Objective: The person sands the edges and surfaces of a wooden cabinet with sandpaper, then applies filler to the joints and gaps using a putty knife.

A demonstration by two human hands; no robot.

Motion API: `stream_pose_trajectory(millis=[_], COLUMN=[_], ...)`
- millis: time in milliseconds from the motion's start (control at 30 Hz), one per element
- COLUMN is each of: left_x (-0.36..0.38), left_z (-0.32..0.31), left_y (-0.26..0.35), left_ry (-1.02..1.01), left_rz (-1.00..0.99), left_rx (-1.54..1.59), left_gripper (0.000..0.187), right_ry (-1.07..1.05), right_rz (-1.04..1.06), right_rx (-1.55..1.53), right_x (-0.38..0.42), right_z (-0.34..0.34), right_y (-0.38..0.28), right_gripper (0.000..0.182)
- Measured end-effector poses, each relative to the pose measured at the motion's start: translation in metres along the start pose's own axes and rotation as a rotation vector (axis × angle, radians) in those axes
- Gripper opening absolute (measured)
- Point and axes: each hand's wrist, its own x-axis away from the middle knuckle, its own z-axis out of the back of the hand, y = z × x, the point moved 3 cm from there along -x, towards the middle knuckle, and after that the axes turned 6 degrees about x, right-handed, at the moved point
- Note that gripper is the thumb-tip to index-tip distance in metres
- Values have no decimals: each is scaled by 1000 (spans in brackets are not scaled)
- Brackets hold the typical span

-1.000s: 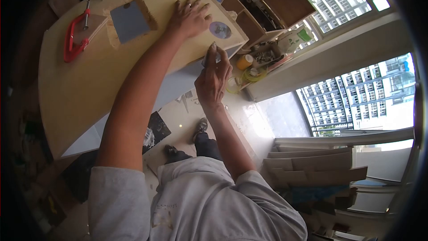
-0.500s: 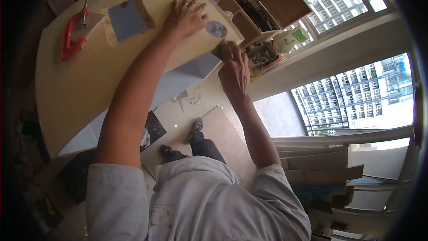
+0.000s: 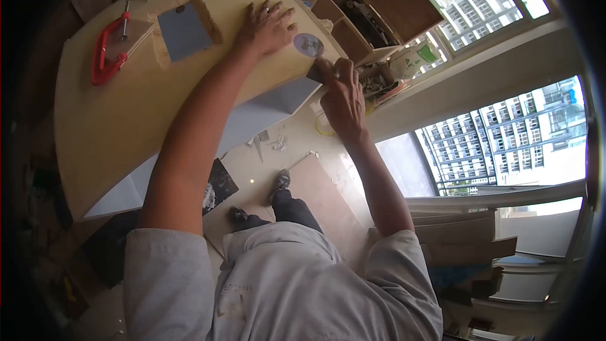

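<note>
My left hand [image 3: 269,30] lies flat on the pale wooden panel [image 3: 120,117], its fingers spread. At the panel's right edge, my right hand [image 3: 341,85] is closed around a small dark flat blade [image 3: 315,74], possibly a scraper. Just above that blade, a round grey-purple disc [image 3: 308,45] sits in the panel's surface. Farther left, a rectangular cutout [image 3: 184,31] with ragged edges shows a blue-grey surface. A red clamp [image 3: 101,57] is fixed near the panel's far left, over a thin board piece.
An open wooden box [image 3: 366,12] with tools stands beyond the panel's right corner. Small debris [image 3: 278,143] lies on the floor near my feet. Stacked boards [image 3: 464,237] lean at the lower right, below the windows. A dark sheet [image 3: 221,183] lies under the panel's near edge.
My right hand has shifted slightly right and down with the blade, away from the disc. My left hand remains spread on the panel. The view has shifted a little.
</note>
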Motion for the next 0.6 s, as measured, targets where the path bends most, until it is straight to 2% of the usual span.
stream_pose_trajectory(millis=[33, 100, 167, 200, 300, 333, 433, 467, 500, 567, 600], left_x=[-1, -3, 0, -2, 1, -1, 0, 1, -1, 5, 2], left_z=[-2, -5, -5, -2, 2, 4, 0, -1, 1, -1, 2], left_y=[0, -3, -1, -2, 1, 0, 0, 1, -1, 1, 1], left_ry=[7, 24, -5, -14, 8, 14, 1, -10, -16, 7, 34], left_rz=[-7, -10, 0, 1, 2, -6, -9, -6, -3, -6, -7], left_rx=[4, 16, 5, -8, 14, 10, 14, 14, 7, 23, 29], left_gripper=[67, 68, 68, 68, 68, 68, 68, 67, 67, 67, 67], right_ry=[-19, -18, -72, -48, -18, -52, -57, -85, -69, -1, 31], right_rz=[-98, -162, 39, 114, 36, -60, -38, 58, 120, 124, 29], right_rx=[51, -76, -182, -140, -105, -101, -27, -62, -11, -41, 5], right_x=[-7, -9, 9, 15, -7, -13, -3, 7, 13, 0, -10], right_z=[-3, 6, 6, 5, 6, 6, 4, 9, 10, 8, 14], right_y=[19, 9, -26, -43, 4, 13, -14, -31, -41, -8, 6], right_gripper=[66, 65, 63, 64, 69, 74, 74, 74, 71, 64, 55])
